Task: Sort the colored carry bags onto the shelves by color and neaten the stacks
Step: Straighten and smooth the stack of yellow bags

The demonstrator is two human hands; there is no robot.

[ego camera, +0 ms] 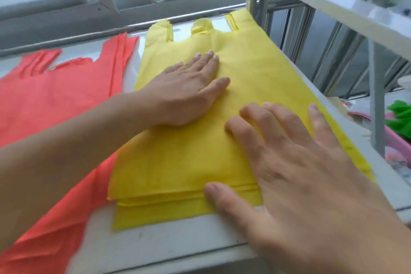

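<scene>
We press both flat hands, left [186,93] and right [295,162], on yellow bags [255,69] (red bags [44,100] at 9 o'clock) to square the stack.

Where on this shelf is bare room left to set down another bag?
Bare shelf shows in front of the yellow stack, and in a narrow strip between it and the red bags. The rest is crowded: both hands, left hand and right hand, lie on the yellow stack.

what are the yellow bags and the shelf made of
Yellow bags: probably thin non-woven fabric, matte, with a faint woven-looking grain and soft creases, no plastic shine. Shelf: looks like painted metal, pale grey, smooth and slightly glossy, with small scuffs.
</scene>
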